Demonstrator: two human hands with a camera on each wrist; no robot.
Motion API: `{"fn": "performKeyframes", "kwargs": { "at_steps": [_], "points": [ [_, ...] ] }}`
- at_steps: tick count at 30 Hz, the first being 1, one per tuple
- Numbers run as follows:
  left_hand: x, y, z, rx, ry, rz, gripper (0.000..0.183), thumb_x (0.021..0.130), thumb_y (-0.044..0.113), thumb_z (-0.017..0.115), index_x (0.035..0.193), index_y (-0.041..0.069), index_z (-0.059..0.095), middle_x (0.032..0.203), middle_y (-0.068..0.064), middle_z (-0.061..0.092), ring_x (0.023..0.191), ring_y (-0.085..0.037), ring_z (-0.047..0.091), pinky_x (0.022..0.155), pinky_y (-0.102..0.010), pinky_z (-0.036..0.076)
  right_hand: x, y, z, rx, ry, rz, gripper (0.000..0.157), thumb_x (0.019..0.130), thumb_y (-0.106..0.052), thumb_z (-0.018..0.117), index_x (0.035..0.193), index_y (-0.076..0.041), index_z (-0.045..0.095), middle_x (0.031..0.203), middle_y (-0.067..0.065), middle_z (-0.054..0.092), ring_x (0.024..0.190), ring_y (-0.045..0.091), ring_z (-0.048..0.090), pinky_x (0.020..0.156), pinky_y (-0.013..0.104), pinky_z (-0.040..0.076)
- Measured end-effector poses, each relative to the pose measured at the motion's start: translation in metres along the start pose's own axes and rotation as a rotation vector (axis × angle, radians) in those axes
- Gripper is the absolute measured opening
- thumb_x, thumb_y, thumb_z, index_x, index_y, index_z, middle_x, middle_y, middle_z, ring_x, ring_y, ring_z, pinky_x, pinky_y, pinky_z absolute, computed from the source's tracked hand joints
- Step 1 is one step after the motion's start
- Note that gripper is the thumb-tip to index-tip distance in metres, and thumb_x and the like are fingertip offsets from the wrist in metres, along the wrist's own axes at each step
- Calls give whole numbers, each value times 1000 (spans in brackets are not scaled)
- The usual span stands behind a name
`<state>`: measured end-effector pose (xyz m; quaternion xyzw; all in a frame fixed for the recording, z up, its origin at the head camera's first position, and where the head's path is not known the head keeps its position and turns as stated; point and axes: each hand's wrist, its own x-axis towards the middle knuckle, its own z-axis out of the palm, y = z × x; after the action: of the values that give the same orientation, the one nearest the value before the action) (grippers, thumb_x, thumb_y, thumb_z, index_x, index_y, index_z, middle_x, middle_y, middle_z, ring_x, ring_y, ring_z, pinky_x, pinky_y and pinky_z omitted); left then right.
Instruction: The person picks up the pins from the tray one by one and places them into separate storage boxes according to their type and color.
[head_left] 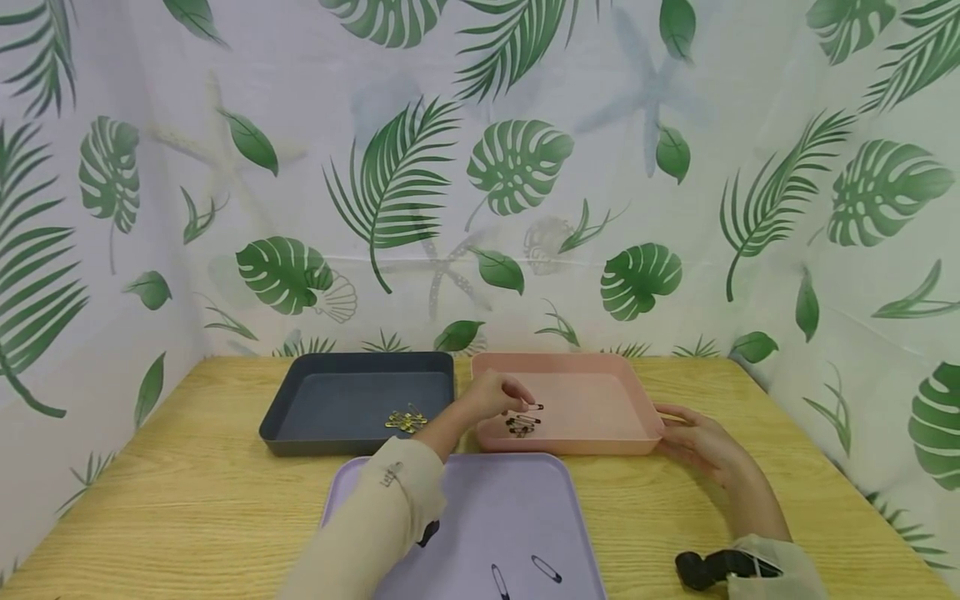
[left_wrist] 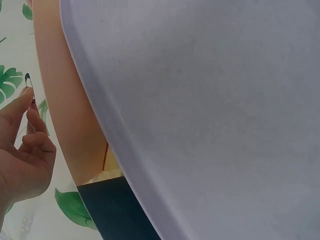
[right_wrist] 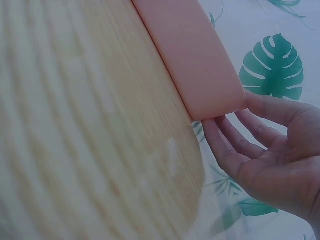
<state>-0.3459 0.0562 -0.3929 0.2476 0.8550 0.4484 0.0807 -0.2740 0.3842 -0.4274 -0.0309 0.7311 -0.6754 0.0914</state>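
My left hand [head_left: 491, 398] pinches a black safety pin [head_left: 534, 407] between thumb and fingertips, over the left part of the pink tray [head_left: 600, 400]. Close under it, a small pile of black safety pins [head_left: 521, 427] lies in that tray. The left wrist view shows the pinched safety pin [left_wrist: 29, 85] standing up from the fingertips. On the right, my right hand [head_left: 701, 446] holds the pink tray's end. In the right wrist view its thumb meets the rim and its other fingers [right_wrist: 227, 147] sit lower on the end wall.
A dark blue-grey tray [head_left: 322, 408] with several gold safety pins [head_left: 406, 419] stands left of the pink one. In front is a lilac tray [head_left: 517, 500] bearing two black safety pins [head_left: 546, 568], partly covered by the left sleeve. A leaf-patterned cloth [head_left: 480, 167] hangs behind the wooden table [head_left: 172, 500].
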Motion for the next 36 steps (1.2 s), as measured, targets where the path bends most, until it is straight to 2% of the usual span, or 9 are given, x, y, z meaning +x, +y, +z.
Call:
{"fn": "performKeyframes", "kwargs": {
  "at_steps": [5,14,20,27,34,36],
  "points": [
    [3,-2,1,-4,12,-17,7,81,1,68,86,1,73,78,-4,69,64,-18,56,55,-22,46,2,1,0,3,1,7,59,94,-5,51,141,10,18,126,17,47,99,15,57,88,34,45],
    [5,-4,2,0,26,-47,7,81,3,69,86,2,73,79,-4,68,63,-13,55,59,-25,48,0,-1,1,-20,6,4,59,94,-5,49,141,10,17,132,24,41,100,14,57,88,34,45],
    [6,-3,2,17,11,-35,9,81,2,68,89,-1,73,81,-5,69,65,-17,57,57,-23,47,0,-1,1,-28,6,3,58,95,-4,48,141,10,17,134,27,37,101,16,57,89,34,45],
    [5,-4,2,27,11,-29,10,82,2,68,90,-1,72,81,-6,69,71,-25,61,55,-20,45,0,0,1,-9,-6,-13,58,94,-4,50,141,10,19,131,23,41,102,17,56,89,35,45],
    [4,-9,1,24,12,-24,8,81,2,69,88,1,73,78,-4,68,61,-14,55,53,-19,43,0,1,0,17,-3,-6,59,93,-3,50,141,9,18,123,13,49,98,13,58,88,34,45],
    [3,-9,1,17,9,-23,8,81,2,69,87,1,73,78,-3,68,61,-15,55,53,-19,44,-1,0,0,22,-5,-6,59,93,-3,50,141,10,18,122,12,50,98,13,58,88,34,45]
  ]
}}
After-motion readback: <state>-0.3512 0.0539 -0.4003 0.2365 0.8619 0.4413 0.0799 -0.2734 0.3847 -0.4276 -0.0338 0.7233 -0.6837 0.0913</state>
